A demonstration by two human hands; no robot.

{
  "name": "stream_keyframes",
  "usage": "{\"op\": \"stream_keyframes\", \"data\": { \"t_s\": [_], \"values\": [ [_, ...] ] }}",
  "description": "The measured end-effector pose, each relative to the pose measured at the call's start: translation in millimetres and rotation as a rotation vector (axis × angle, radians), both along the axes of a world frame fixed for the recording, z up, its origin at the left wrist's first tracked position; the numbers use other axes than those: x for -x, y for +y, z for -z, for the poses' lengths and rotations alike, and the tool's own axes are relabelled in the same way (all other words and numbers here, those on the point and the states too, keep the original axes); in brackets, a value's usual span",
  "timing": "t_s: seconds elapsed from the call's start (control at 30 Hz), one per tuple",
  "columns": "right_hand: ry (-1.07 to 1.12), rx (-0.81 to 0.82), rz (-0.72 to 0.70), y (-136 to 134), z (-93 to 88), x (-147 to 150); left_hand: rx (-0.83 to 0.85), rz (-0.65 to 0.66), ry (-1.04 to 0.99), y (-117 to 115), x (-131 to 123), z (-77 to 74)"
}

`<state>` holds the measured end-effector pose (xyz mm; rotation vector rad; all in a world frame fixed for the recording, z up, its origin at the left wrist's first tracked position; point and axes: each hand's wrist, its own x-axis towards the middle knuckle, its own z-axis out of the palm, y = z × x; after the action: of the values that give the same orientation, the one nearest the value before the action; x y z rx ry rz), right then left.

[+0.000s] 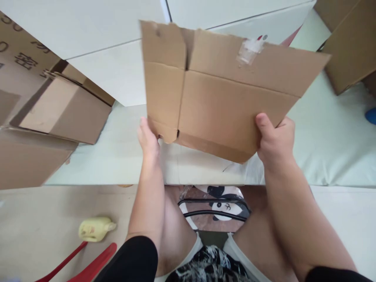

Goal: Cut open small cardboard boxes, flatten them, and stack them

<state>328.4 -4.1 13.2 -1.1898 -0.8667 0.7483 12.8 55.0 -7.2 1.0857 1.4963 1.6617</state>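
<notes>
I hold a flattened brown cardboard box (223, 98) up in front of me, above a pale table (323, 141). My left hand (148, 139) grips its lower left corner, fingers hidden behind the board. My right hand (274, 141) pinches the lower right edge, thumb on the front face. A strip of clear tape (249, 49) sticks to the top flap.
Folded cardboard boxes (58, 109) lie stacked at the left, and more cardboard (349, 43) stands at the upper right. White boards (102, 39) rest behind. On the floor lie a yellow bottle (95, 229) and red handles (88, 264). A panda-print bag (217, 207) sits between my knees.
</notes>
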Motion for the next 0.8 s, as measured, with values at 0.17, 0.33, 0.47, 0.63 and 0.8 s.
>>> {"op": "stream_keyframes", "data": {
  "t_s": [0.17,0.33,0.47,0.63,0.8],
  "values": [
    [0.220,0.017,0.042,11.2,0.7,-7.8,0.015,0.160,-0.390,-8.3,-28.9,-5.0],
    [0.200,-0.066,0.003,9.3,-3.2,3.7,0.115,0.366,-0.675,-11.4,-44.0,-8.6],
    [0.033,-0.022,-0.204,-0.6,-12.5,7.7,0.118,0.310,-0.721,-8.9,-47.9,-5.0],
    [-0.263,0.053,-0.596,-10.8,-25.6,6.4,0.021,0.242,-0.770,-8.9,-52.4,-12.0],
    [-0.340,-0.062,-0.456,-10.2,-32.1,-8.4,0.136,0.353,-0.691,-12.9,-71.6,-12.9]
  ]
}}
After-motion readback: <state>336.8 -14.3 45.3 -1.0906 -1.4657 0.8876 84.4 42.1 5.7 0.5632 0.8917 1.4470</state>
